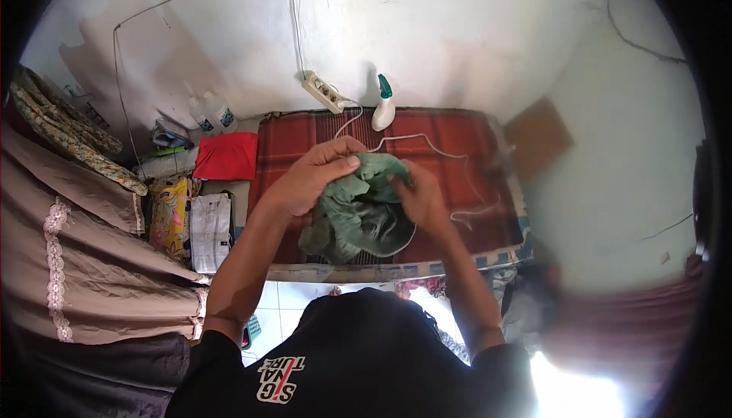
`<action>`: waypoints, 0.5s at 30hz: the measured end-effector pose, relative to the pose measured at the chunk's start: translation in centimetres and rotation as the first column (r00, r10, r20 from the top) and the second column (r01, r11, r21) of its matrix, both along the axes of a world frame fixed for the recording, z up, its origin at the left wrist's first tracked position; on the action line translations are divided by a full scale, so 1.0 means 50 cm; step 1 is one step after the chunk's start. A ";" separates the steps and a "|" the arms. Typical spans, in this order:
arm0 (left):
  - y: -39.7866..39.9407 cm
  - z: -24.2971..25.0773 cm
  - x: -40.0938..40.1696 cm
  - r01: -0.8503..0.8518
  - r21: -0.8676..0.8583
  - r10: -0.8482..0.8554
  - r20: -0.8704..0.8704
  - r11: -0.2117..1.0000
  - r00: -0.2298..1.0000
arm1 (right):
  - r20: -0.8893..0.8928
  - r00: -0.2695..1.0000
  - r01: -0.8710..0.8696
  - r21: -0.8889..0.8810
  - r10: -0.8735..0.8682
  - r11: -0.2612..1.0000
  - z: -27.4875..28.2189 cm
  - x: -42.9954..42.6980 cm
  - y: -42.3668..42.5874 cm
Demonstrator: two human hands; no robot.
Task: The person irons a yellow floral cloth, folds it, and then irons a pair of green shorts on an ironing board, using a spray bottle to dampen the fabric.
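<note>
Between my two hands hangs a crumpled green cloth garment (372, 223), held above a table covered with a red plaid cloth (474, 201). My left hand (320, 172) pinches its upper left edge, with the thumb on top. On the opposite side my right hand (420, 198) grips the upper right edge, its fingers partly inside the folds. The lower part of the garment droops toward the table's near edge. Beyond it stands a white spray bottle (384, 114) with a green trigger head.
A power strip (323, 93) leans on the wall, and its white cord (423, 135) winds across the plaid cloth. To the left lie a folded red cloth (226, 156), a folded white shirt (210, 232) and a yellow package (170, 212). Plastic bottles (220, 112) stand behind them. Curtains (103, 258) hang at left.
</note>
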State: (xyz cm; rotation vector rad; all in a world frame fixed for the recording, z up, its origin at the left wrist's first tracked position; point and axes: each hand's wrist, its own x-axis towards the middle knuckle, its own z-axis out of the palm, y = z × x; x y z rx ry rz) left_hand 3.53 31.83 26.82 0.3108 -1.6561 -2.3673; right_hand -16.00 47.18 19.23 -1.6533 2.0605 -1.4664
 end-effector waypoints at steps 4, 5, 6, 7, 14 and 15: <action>-0.074 0.032 0.009 -0.141 -0.267 0.156 0.036 0.953 0.987 | 0.637 0.737 -0.358 0.085 0.226 0.930 0.074 -0.082 0.004; -0.092 0.031 0.007 -0.170 -0.384 0.197 0.032 0.908 0.980 | 0.637 0.734 -0.368 0.083 0.235 0.926 0.105 -0.081 0.007; -0.103 0.023 0.003 -0.176 -0.468 0.233 0.066 0.866 0.970 | 0.692 0.679 -0.390 0.059 0.244 0.919 0.135 -0.079 0.017; -0.091 0.024 -0.005 -0.182 -0.467 0.237 0.062 0.866 0.970 | 0.742 0.621 -0.410 0.033 0.253 0.911 0.158 -0.079 0.023; 0.075 -0.205 -0.053 -0.244 -0.961 0.185 -0.218 0.132 0.958 | -0.074 0.950 -0.293 0.122 0.304 0.948 0.158 0.014 -0.030; 0.039 -0.315 -0.025 -0.163 -0.981 0.107 -0.174 -0.106 0.979 | -0.201 0.912 -0.337 0.130 0.358 0.932 0.150 0.091 -0.041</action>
